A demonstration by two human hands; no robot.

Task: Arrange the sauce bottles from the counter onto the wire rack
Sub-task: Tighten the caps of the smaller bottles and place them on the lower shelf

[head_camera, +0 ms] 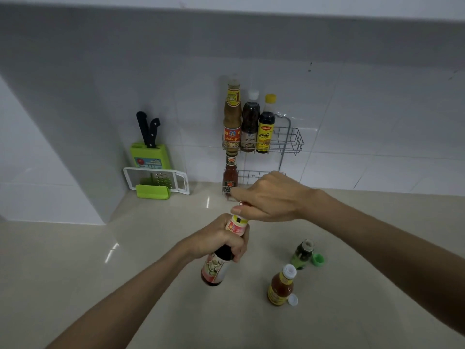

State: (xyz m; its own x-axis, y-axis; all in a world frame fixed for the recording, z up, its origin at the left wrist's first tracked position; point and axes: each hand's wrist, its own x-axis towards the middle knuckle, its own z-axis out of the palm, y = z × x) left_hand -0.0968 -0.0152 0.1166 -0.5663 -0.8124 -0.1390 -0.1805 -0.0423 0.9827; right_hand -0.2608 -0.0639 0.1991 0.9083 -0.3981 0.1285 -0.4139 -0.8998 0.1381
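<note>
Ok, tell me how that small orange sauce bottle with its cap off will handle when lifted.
The orange sauce bottle looks nearly full, so probably heavy for its size. Its white cap lies beside it, so tilting would likely spill. It looks smooth and possibly slippery.

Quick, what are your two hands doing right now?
Left hand: closed around the neck of the dark sauce bottle, holding it.
Right hand: fingers pinched at that bottle's top, on something red; what it is cannot be told.
</note>
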